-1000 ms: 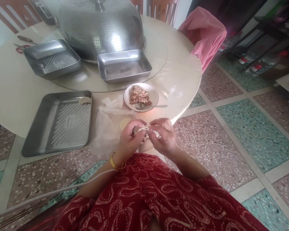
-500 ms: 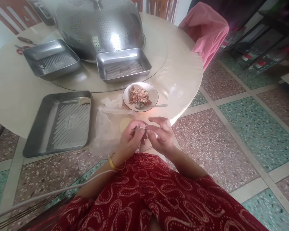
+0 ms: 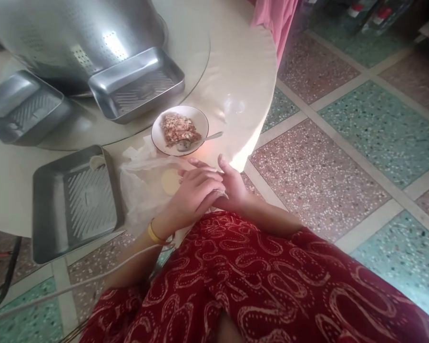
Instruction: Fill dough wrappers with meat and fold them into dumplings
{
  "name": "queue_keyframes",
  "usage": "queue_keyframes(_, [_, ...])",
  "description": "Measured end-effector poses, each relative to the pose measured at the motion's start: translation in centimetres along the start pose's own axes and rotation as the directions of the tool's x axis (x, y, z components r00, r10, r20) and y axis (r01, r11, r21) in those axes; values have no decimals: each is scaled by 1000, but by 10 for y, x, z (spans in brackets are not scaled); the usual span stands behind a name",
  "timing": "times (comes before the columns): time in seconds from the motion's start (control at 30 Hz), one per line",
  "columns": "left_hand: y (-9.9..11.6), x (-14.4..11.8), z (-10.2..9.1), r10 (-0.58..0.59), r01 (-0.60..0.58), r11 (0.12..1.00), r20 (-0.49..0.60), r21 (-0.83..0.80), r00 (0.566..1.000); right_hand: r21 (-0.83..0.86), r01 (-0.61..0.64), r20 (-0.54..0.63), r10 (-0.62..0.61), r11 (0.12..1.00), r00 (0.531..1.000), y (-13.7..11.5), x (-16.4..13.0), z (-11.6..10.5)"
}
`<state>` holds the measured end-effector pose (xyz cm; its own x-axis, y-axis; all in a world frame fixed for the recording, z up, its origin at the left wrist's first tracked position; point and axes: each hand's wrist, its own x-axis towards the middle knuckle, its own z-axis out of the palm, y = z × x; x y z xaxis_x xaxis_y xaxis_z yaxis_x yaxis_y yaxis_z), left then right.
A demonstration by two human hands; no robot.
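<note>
My left hand (image 3: 200, 190) lies across the palm of my right hand (image 3: 234, 186), its fingers close together and bent. A pale edge of a dumpling (image 3: 221, 193) shows below the left fingers, against the right palm; most of it is hidden. My right hand is turned palm up, thumb raised and fingers stretched out. Just left of the hands, a round dough wrapper (image 3: 170, 181) lies on the plastic bag (image 3: 139, 183). Beyond them is a white bowl (image 3: 200, 119) of minced filling (image 3: 178, 127), with a spoon (image 3: 212, 136) resting in it.
A large metal tray (image 3: 39, 209) at left holds one folded dumpling (image 3: 97, 162). Two smaller metal trays (image 3: 132, 90) (image 3: 25, 105) stand on the glass turntable beside a big perforated metal cover (image 3: 93, 33). A white cable (image 3: 75, 286) runs past my left forearm.
My view has swung right and down. From pinching the dumpling between both hands' fingertips, my left hand has moved over the right palm, and the right fingers have straightened.
</note>
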<state>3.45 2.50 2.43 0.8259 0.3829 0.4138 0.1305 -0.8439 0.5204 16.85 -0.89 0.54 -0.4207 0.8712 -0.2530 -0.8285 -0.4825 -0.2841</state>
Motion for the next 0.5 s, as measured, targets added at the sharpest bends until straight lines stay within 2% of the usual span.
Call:
queue_keyframes(0.1, [-2, 5, -4, 52, -56, 994, 50, 93, 997, 37, 16, 20, -17, 999, 1000, -1, -2, -3])
queue_keyframes(0.3, [0, 14, -6, 147, -173, 951, 119, 255, 982, 87, 2, -28, 1, 996, 1000, -2, -3, -4])
queue_keyframes(0.4, [-4, 15, -5, 185, -220, 932, 143, 288, 972, 131, -28, -37, 33, 991, 999, -2, -3, -6])
queue_keyframes(0.5, [-10, 13, -6, 178, -211, 944, 147, 253, 973, 137, -69, -36, 74, 988, 997, -2, -4, -12])
